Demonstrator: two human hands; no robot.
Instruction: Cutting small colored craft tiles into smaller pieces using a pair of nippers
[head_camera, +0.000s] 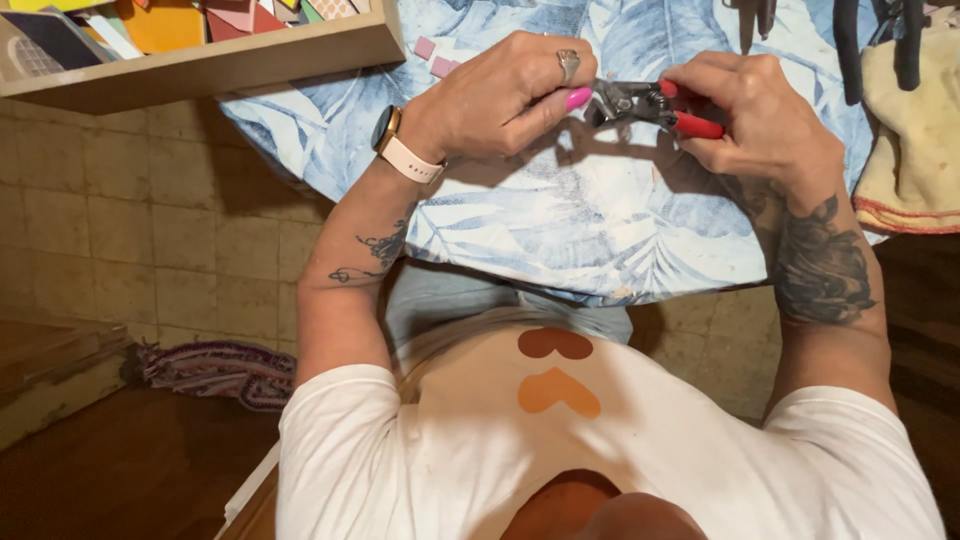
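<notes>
My right hand (762, 112) grips the red handles of a pair of metal nippers (640, 103) above a table covered with a blue leaf-patterned cloth (580, 220). My left hand (505, 92), with a ring and pink nails, has its fingertips pinched right at the nippers' steel jaws; whatever small piece it may hold there is hidden. A watch with a pale strap sits on my left wrist.
A shallow wooden tray (200, 65) of coloured tile pieces stands at the table's upper left, with small pink tile bits (436, 58) beside it. A yellowish towel (915, 140) lies at the right, dark tool handles above it. A fringed rug (215, 368) lies on the floor.
</notes>
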